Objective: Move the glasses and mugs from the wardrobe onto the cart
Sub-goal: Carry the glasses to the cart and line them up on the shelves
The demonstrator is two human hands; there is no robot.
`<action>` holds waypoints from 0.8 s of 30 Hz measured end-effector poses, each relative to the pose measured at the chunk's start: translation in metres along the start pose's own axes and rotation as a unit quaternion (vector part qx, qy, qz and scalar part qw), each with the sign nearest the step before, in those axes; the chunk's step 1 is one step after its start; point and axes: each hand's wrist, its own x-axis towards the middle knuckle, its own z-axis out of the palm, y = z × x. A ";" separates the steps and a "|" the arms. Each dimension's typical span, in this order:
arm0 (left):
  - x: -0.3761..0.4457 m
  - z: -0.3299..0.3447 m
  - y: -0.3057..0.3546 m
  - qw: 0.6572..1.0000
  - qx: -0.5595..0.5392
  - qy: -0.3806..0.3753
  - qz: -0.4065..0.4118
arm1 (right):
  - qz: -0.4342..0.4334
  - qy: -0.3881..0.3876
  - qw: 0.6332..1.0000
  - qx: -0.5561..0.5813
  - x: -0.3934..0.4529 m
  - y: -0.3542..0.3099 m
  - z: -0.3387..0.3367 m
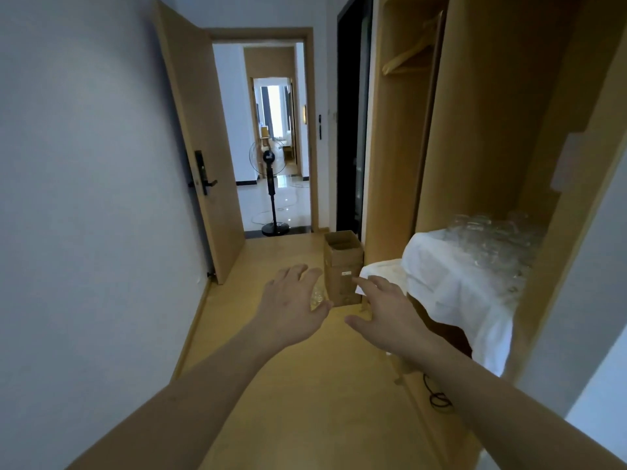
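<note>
Several clear glasses [492,239] stand packed together on a white cloth [451,283] on a shelf inside the open wooden wardrobe [481,137] at the right. My left hand [291,307] reaches forward over the floor and grips a clear glass [317,296], which shows between its fingers and thumb. My right hand [386,310] is stretched out beside it with fingers spread and holds nothing; it is just left of the cloth's edge. No cart can be made out for certain.
A cardboard box [342,266] stands on the wooden floor just beyond my hands, against the wardrobe. An open door [200,137] is at the left, and a standing fan [271,184] is in the corridor beyond. A black cable [437,396] lies at the wardrobe's base.
</note>
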 end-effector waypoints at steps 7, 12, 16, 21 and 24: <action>0.063 0.028 -0.016 1.000 -0.003 -0.013 0.010 | 0.015 0.012 1.000 -0.005 0.070 0.032 0.021; 0.120 0.047 -0.026 0.999 -0.003 -0.034 0.016 | 0.028 0.015 0.999 0.016 0.130 0.062 0.036; 0.178 0.051 -0.032 0.999 -0.013 -0.037 0.025 | 0.027 0.017 0.999 0.029 0.177 0.088 0.040; 0.247 0.065 -0.024 0.998 0.000 -0.034 0.051 | 0.055 0.019 0.998 0.026 0.227 0.124 0.035; 0.279 0.081 -0.016 0.997 -0.003 -0.033 0.064 | 0.069 0.018 0.997 0.007 0.248 0.147 0.032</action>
